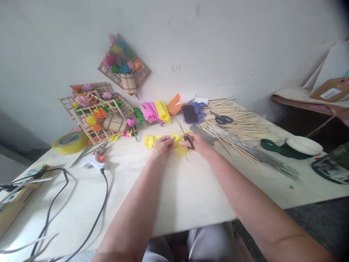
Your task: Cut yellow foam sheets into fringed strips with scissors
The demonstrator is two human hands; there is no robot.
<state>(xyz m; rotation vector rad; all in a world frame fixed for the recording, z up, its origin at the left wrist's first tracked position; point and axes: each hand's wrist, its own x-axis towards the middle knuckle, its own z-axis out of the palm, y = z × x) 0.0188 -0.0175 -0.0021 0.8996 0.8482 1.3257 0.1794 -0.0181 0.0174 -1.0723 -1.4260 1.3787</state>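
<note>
My right hand is closed round the dark handles of a pair of scissors, whose blades point up toward the back wall. Just left of it, my left hand pinches a piece of yellow crepe paper. The two hands almost meet over the table. Small yellow cut pieces lie beneath and between them. Beside my left fingers rests a heap of yellow petal-like pieces. The exact edges of the held paper are too small to make out.
Behind my hands lie rolled pink paper, yellow paper and a phone. Wooden sticks, wire bundles and other scissors spread rightward. Leftward are flower-decorated lattices, tape, a glue gun and its cord.
</note>
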